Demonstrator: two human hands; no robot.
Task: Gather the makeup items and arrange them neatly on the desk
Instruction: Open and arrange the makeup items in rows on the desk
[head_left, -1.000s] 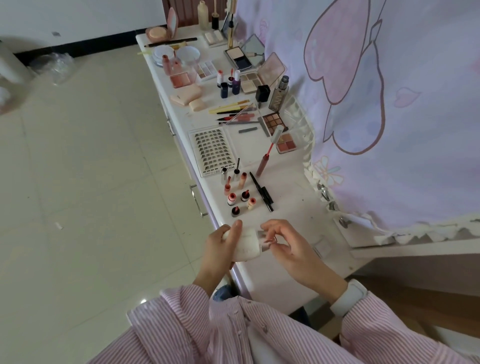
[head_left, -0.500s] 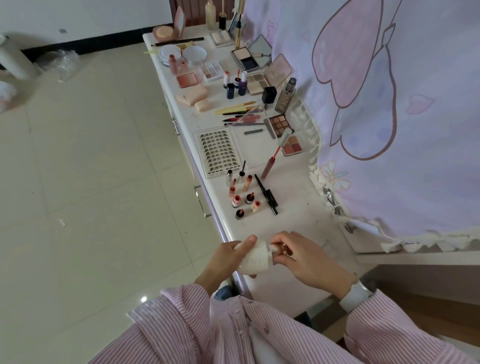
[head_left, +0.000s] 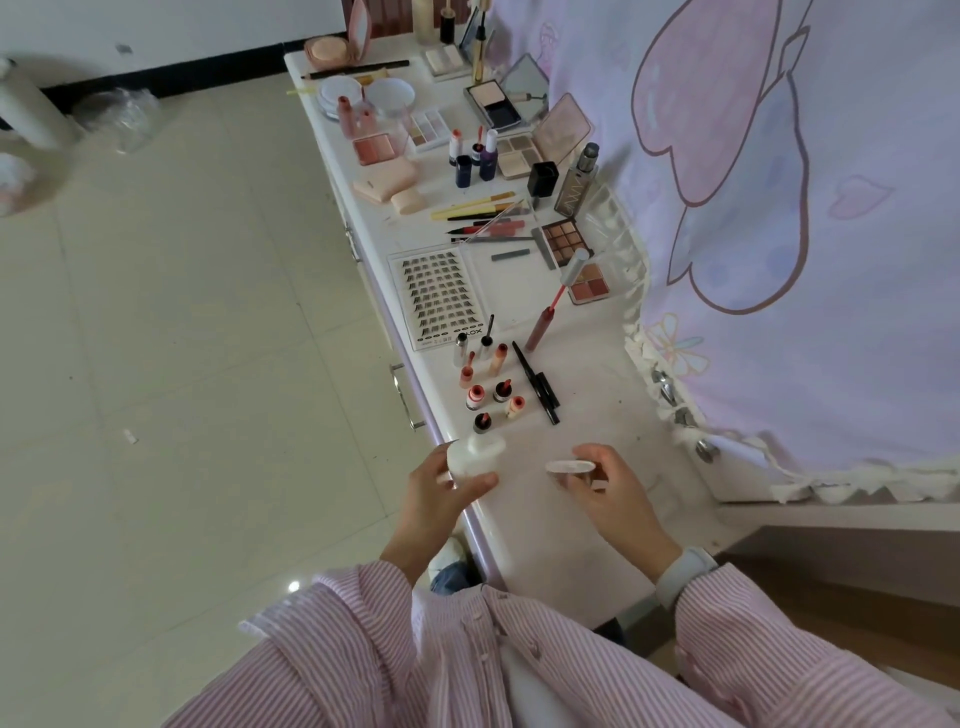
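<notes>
White bottle (head_left: 475, 457) partly hidden in left hand (head_left: 439, 493).

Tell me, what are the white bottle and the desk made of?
Bottle: probably plastic, matte white and opaque, with soft rounded edges; frosted glass can't be ruled out. The left hand grips it.
Desk: looks like painted or laminated board, smooth and slightly glossy white, with a lilac front edge.

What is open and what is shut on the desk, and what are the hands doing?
White bottle: cap off, gripped by left hand.
Cap: off, pinched by right hand.
Brown eyeshadow palette: open.
Pink mirror compact: open.
</notes>
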